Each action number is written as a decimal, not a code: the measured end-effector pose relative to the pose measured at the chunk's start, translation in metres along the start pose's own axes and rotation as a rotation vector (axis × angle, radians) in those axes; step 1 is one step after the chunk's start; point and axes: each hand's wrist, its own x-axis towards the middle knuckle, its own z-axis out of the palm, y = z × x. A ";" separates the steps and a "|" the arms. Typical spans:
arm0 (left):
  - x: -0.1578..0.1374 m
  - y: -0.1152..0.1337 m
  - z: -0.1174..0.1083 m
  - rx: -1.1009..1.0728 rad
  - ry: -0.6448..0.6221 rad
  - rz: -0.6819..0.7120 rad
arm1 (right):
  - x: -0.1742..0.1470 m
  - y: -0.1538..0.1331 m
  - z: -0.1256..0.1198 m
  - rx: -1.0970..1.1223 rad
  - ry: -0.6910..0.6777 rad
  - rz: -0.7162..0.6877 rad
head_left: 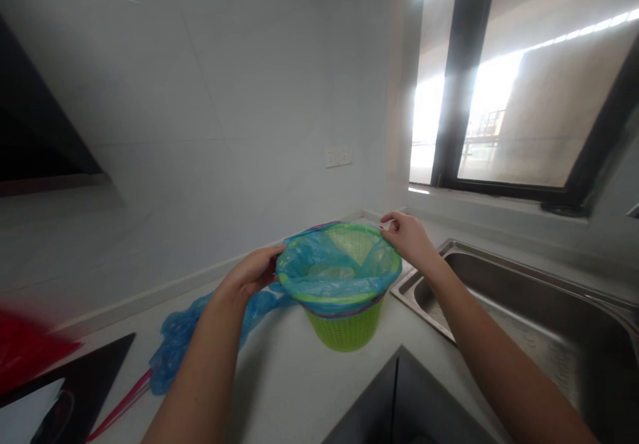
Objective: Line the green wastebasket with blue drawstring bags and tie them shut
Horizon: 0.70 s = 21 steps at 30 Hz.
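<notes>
While left hand (pixel 255 271) and right hand (pixel 408 237) pinch the blue liner (pixel 324 285) at the green mesh wastebasket's (pixel 344 331) rim, smooth evenly; tug gently.

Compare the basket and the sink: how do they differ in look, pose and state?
The basket is green with small holes; the sink is grey metal. The basket stands on the counter; the sink is set into it. The basket is lined with a blue bag; the sink shows no lining. Both are open at the top.
</notes>
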 end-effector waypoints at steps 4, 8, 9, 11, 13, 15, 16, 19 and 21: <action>0.009 -0.005 0.003 -0.130 -0.019 -0.035 | -0.003 -0.007 -0.002 -0.077 0.039 -0.023; 0.015 -0.011 0.001 0.065 0.237 0.115 | -0.004 -0.011 0.000 -0.020 0.051 -0.010; 0.013 -0.011 0.000 0.178 0.336 0.167 | -0.005 -0.012 0.000 -0.016 0.052 -0.011; 0.007 -0.006 0.000 0.453 0.528 0.285 | -0.006 -0.014 0.000 -0.041 0.041 -0.026; -0.003 0.001 0.002 0.699 0.671 0.395 | -0.008 -0.016 -0.001 -0.084 0.017 -0.058; -0.013 0.008 0.007 0.800 0.736 0.480 | -0.009 -0.018 -0.003 -0.124 -0.012 -0.099; -0.017 0.010 0.010 0.794 0.734 0.509 | -0.010 -0.019 -0.003 -0.139 -0.025 -0.118; -0.021 0.014 0.018 0.691 0.682 0.561 | -0.012 -0.021 -0.003 -0.158 -0.037 -0.155; -0.019 0.014 0.020 0.623 0.645 0.581 | -0.012 -0.021 0.000 -0.118 -0.014 -0.147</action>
